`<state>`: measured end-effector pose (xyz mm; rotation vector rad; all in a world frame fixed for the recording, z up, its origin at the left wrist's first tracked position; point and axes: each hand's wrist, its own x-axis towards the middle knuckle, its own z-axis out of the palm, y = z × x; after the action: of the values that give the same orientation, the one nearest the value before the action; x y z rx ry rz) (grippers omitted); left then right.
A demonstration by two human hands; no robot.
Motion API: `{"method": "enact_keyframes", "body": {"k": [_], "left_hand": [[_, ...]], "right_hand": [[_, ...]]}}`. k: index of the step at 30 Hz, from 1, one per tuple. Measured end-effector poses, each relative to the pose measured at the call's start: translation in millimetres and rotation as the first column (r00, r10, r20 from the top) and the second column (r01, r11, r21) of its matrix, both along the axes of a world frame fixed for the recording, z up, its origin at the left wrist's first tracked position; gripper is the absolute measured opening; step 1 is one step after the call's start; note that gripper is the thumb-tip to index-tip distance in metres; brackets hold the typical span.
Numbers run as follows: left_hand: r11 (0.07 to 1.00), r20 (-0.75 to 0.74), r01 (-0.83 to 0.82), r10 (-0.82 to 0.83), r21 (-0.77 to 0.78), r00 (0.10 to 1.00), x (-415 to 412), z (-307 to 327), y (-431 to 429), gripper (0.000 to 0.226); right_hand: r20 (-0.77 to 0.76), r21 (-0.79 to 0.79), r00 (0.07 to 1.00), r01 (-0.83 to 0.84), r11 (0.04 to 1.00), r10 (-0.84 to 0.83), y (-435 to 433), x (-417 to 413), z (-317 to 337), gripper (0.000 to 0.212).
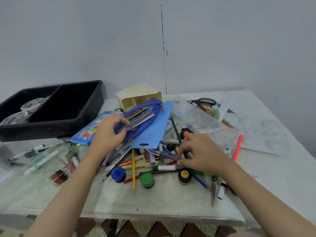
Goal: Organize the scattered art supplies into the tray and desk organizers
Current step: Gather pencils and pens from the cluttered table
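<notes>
- Black tray: sitting at the table's far left corner, two compartments; white tubs lying in the left compartment, the right one looking dark.
- Clear bag of markers: lying by the left edge, a small brown jar resting near it.
- Left hand: reaching over the blue crayon box, fingers curling closed on the lower end of the blue mesh pencil case.
- Cream desk organizer: lying on its side behind the pencil case, near the far edge, its slots facing the viewer.
- Heap of pens and pencils: spreading across the table's middle, with blue, green and black paint pots standing along its near side.
- Right hand: pressing into the heap, fingertips pinching a purple pen.
- Scissors: lying toward the far right, beside a clear plastic bag.
- Red marker: lying near the right edge.
</notes>
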<state>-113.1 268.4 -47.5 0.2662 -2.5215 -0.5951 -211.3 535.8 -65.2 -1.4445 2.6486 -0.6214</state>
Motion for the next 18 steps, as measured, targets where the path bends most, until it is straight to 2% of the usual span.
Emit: {"method": "enact_keyframes", "body": {"k": [3,5,8,11,13,15,16,17,18], "left_hand": [[0.997,0.034,0.028,-0.031,0.077,0.999,3,-3,6,0.037],[0.991,0.045,0.043,-0.049,0.127,0.998,5,-5,11,0.043],[0.983,0.022,0.031,-0.036,0.183,0.999,6,-8,21,0.040],[0.979,-0.101,0.059,-0.040,0.197,0.994,5,-6,40,0.034],[0.949,-0.183,0.094,-0.039,0.302,0.982,3,-2,58,0.029],[0.873,-0.172,0.110,-0.031,0.476,0.985,1,4,77,0.021],[0.814,-0.121,0.104,-0.042,0.571,0.992,-1,7,87,0.018],[0.724,-0.047,0.090,-0.079,0.683,0.996,-3,11,94,0.016],[0.580,0.035,0.055,-0.143,0.813,0.989,-6,14,100,0.019]], "right_hand": [[0.000,0.017,1.000,0.019,1.000,-0.019,0,2,-3,0.012],[0.042,-0.058,0.998,0.041,0.997,-0.038,4,0,-1,0.008],[0.181,-0.250,0.980,0.127,0.960,-0.083,9,-4,8,0.005],[0.275,-0.493,0.957,0.225,0.840,-0.094,13,-5,22,0.009],[0.273,-0.661,0.957,0.259,0.705,-0.096,13,-2,31,0.011],[0.215,-0.785,0.970,0.241,0.571,-0.113,11,4,38,0.007],[0.154,-0.820,0.979,0.203,0.536,-0.134,10,7,42,0.005],[0.086,-0.839,0.985,0.152,0.522,-0.150,9,11,43,0.005],[0.020,-0.848,0.989,0.094,0.521,-0.146,8,16,44,0.005]]}}
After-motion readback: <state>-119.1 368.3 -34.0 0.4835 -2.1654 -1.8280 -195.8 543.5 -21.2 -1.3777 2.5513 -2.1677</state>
